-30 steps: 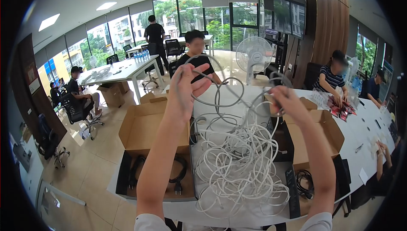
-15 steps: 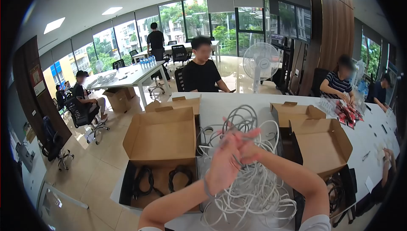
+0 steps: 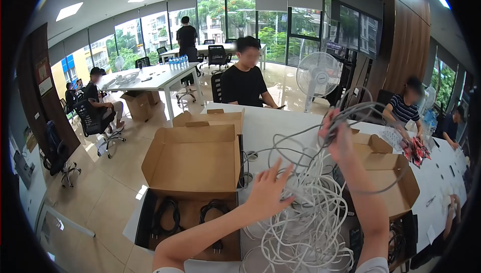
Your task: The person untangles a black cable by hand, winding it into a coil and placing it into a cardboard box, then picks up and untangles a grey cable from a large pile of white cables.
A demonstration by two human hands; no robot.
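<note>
My right hand (image 3: 336, 135) is raised above the table, shut on loops of a grey cable (image 3: 373, 110) that arc up and to the right. My left hand (image 3: 268, 188) is lower, fingers spread, palm resting on a tangled heap of white cables (image 3: 305, 213) lying on the white table (image 3: 273, 122). Strands of cable run from the heap up to my right hand.
An open cardboard box (image 3: 193, 160) with black power cords (image 3: 170, 215) sits to the left. More open boxes (image 3: 396, 183) stand on the right. One person sits across the table, others at the right end near red packets (image 3: 415, 150). A fan (image 3: 317, 75) stands behind.
My hands were together low over the heap half a second ago. The right hand has since risen up and right with grey cable; the left has opened and dropped onto the white cables.
</note>
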